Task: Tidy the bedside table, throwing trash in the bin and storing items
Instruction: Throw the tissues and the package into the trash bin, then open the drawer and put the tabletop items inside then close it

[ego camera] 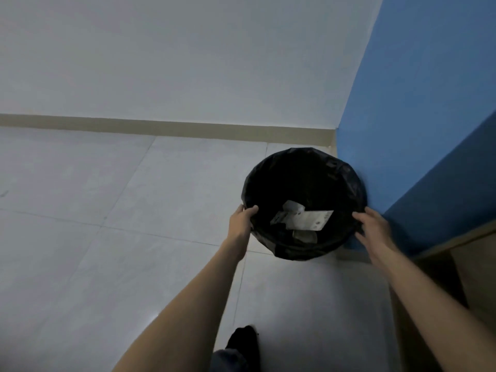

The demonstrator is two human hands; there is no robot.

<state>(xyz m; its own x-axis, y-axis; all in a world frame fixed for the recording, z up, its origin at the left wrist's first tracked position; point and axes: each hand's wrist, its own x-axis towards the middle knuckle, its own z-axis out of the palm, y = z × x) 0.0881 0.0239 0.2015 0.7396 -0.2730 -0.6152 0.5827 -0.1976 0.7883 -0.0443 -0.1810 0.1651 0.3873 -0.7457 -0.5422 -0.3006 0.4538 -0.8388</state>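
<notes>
A round bin lined with a black bag [303, 167] stands on the tiled floor in the corner by the blue wall. Inside lie pieces of white paper trash [308, 220], among them a flat card and crumpled scraps. My left hand [243, 220] grips the bin's left rim, thumb over the edge. On the opposite side my right hand [371, 222] holds the right rim, its fingers curled over the black bag.
Pale floor tiles [107, 224] spread to the left. A beige skirting board [161, 128] runs under the white wall. A blue wall [416, 116] rises on the right, with a wooden furniture edge [469, 264] below it. My dark-shod foot [241, 342] is at the bottom.
</notes>
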